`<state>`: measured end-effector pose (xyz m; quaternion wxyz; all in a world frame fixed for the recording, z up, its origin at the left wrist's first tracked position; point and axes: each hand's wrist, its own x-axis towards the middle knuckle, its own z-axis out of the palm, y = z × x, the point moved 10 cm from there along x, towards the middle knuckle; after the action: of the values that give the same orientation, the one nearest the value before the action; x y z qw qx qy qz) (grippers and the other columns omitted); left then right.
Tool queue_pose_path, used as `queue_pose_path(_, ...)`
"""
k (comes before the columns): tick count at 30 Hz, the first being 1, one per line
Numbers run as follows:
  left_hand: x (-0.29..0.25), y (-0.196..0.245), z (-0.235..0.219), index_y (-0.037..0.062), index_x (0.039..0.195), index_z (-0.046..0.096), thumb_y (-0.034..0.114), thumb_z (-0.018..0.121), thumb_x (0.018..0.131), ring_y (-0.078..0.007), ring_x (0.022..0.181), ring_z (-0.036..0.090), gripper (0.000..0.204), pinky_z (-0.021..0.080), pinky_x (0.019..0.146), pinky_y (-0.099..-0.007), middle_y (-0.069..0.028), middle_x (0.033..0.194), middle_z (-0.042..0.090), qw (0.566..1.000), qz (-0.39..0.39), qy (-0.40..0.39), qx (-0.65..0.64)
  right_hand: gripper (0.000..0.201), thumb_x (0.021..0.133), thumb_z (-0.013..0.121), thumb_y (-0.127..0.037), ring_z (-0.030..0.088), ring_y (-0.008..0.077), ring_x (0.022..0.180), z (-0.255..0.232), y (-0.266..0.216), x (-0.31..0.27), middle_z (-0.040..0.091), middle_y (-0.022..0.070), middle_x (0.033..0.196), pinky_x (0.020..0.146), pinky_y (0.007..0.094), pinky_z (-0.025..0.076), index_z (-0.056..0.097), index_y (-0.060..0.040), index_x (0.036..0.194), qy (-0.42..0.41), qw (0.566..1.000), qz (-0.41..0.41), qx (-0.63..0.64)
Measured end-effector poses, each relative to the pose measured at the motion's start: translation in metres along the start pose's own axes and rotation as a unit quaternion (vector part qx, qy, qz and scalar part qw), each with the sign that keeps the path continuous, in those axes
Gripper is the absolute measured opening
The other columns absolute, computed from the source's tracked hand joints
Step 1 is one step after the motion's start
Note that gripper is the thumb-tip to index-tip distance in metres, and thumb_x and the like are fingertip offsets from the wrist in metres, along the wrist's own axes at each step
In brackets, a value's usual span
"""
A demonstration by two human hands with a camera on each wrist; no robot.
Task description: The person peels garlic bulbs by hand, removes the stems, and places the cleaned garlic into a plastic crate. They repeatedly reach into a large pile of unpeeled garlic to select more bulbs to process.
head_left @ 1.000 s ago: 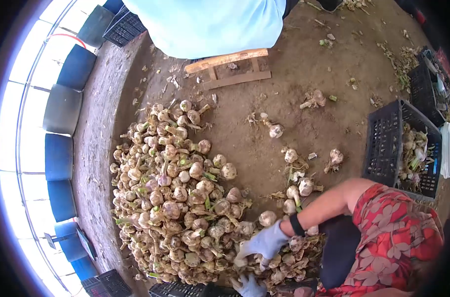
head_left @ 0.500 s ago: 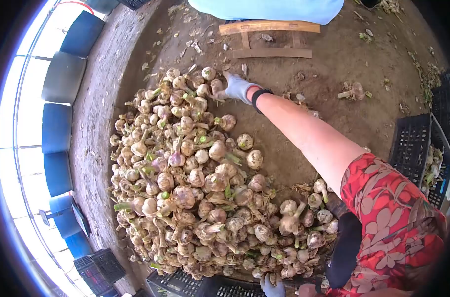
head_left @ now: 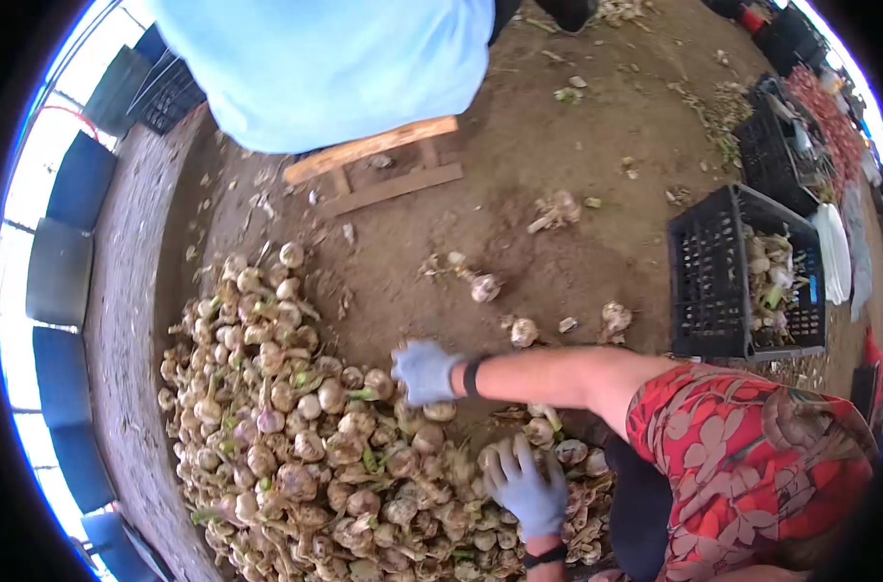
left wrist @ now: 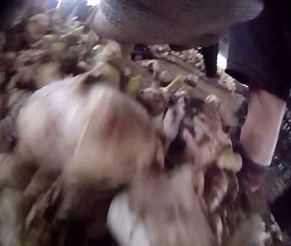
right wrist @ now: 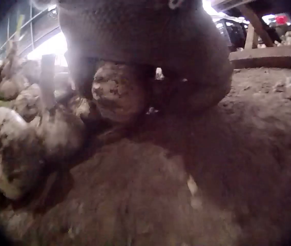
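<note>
Looks like the gathering step to me: left grip [head_left: 527,483] spread loose over the garlic heap [head_left: 309,444], right grip [head_left: 425,373] down low with a bulb [right wrist: 119,92] right under it, can't tell if it's actually got hold, so next I'd want that one secured.

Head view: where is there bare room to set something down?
Mostly bare: the brown dirt floor between the tan wooden stool and the nearer black plastic crate, though loose whitish garlic bulbs dot it. Crowded: the garlic heap, beneath the gray-gloved left hand.
</note>
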<state>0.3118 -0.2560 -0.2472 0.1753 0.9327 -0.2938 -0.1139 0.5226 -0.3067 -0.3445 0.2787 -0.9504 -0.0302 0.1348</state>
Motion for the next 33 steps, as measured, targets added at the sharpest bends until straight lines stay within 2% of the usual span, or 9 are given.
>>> queue_pose_path(8, -0.033, -0.020, 0.052, 0.0236, 0.132, 0.050, 0.047, 0.063, 0.078, -0.0428, 0.112, 0.052, 0.060, 0.035, 0.091, -0.0601, -0.0134, 0.129, 0.054, 0.963, -0.038, -0.195, 0.185, 0.048, 0.077, 0.066, -0.041, 0.055, 0.0366, 0.105, 0.033, -0.064, -0.112, 0.059, 0.0169, 0.114, 0.087, 0.0438, 0.048, 0.066, -0.0136, 0.116, -0.069, 0.992, -0.051, 0.095)
queue_pose_path(12, -0.082, -0.046, 0.052, 0.0227, 0.128, 0.055, 0.033, 0.062, 0.079, -0.0350, 0.103, 0.060, 0.050, 0.043, 0.087, -0.0502, -0.0130, 0.124, 0.057, 0.909, -0.198, -0.353, 0.101, 0.049, 0.083, 0.063, -0.043, 0.053, 0.0333, 0.118, 0.021, -0.083, -0.163, 0.059, 0.0137, 0.125, 0.094, 0.0450, 0.046, 0.063, -0.0146, 0.123, -0.386, 0.906, -0.121, 0.124)
queue_pose_path(14, -0.100, -0.049, 0.033, 0.0162, 0.127, 0.054, 0.028, 0.064, 0.080, -0.0320, 0.107, 0.059, 0.050, 0.047, 0.085, -0.0428, -0.0136, 0.122, 0.057, 0.930, -0.183, -0.309, 0.075, 0.047, 0.086, 0.060, -0.043, 0.064, 0.0275, 0.103, -0.016, -0.077, -0.172, 0.068, 0.0116, 0.111, 0.087, 0.0416, 0.050, 0.062, -0.0154, 0.125, -0.311, 0.903, -0.219, 0.198)
queue_pose_path(18, -0.142, -0.063, -0.006, 0.0103, 0.132, 0.047, 0.026, 0.069, 0.077, -0.0366, 0.117, 0.051, 0.062, 0.045, 0.091, -0.0460, -0.0179, 0.130, 0.051, 0.950, -0.197, -0.243, 0.002, 0.033, 0.075, 0.067, -0.034, 0.063, 0.0304, 0.087, -0.199, 0.105, -0.098, 0.064, 0.0150, 0.093, 0.071, 0.0455, 0.052, 0.067, -0.0117, 0.099, 0.157, 0.983, 0.091, -0.028)
queue_pose_path(23, -0.230, -0.131, -0.019, 0.0034, 0.146, 0.032, 0.020, 0.067, 0.084, -0.0441, 0.132, 0.037, 0.073, 0.036, 0.106, -0.0463, -0.0285, 0.142, 0.037, 0.959, -0.278, -0.011, -0.053, 0.071, 0.076, 0.065, -0.058, 0.055, 0.0301, 0.120, -0.144, 0.369, -0.121, 0.056, 0.0174, 0.132, 0.100, 0.0415, 0.044, 0.055, -0.0163, 0.133, -0.043, 0.935, 0.352, 0.019)
queue_pose_path(25, -0.233, -0.124, -0.022, 0.0034, 0.146, 0.032, 0.019, 0.068, 0.083, -0.0451, 0.133, 0.034, 0.073, 0.036, 0.107, -0.0462, -0.0296, 0.143, 0.036, 0.943, -0.324, 0.002, -0.075, 0.060, 0.080, 0.067, -0.040, 0.068, 0.0296, 0.091, -0.156, 0.328, -0.140, 0.067, 0.0203, 0.110, 0.080, 0.0401, 0.053, 0.054, -0.0114, 0.132, 0.118, 0.924, 0.344, 0.114)
queue_pose_path(27, -0.242, -0.120, -0.019, 0.0033, 0.146, 0.032, 0.017, 0.067, 0.083, -0.0464, 0.134, 0.033, 0.073, 0.034, 0.107, -0.0471, -0.0304, 0.144, 0.034, 0.934, -0.347, 0.019, -0.087, 0.076, 0.071, 0.076, -0.037, 0.068, 0.0275, 0.075, -0.121, 0.277, -0.126, 0.070, 0.0170, 0.090, 0.074, 0.0394, 0.054, 0.049, -0.0076, 0.136, 0.001, 0.935, 0.276, 0.223)
queue_pose_path(30, -0.234, -0.100, -0.029, 0.0022, 0.146, 0.032, 0.016, 0.069, 0.083, -0.0455, 0.133, 0.034, 0.074, 0.034, 0.107, -0.0475, -0.0301, 0.144, 0.034, 0.939, -0.321, 0.066, -0.104, 0.073, 0.073, 0.073, -0.038, 0.060, 0.0336, 0.110, -0.106, 0.192, -0.100, 0.054, 0.0166, 0.133, 0.089, 0.0435, 0.051, 0.046, -0.0305, 0.140, -0.122, 0.969, 0.204, -0.058)
queue_pose_path(33, -0.249, -0.098, -0.031, 0.0014, 0.146, 0.032, 0.018, 0.071, 0.083, -0.0449, 0.132, 0.036, 0.075, 0.033, 0.108, -0.0475, -0.0295, 0.144, 0.034, 0.925, -0.351, 0.094, -0.106, 0.068, 0.071, 0.072, -0.050, 0.061, 0.0280, 0.112, -0.061, 0.108, -0.102, 0.064, 0.0062, 0.123, 0.091, 0.0448, 0.050, 0.054, -0.0304, 0.133, -0.239, 0.965, 0.073, -0.082)
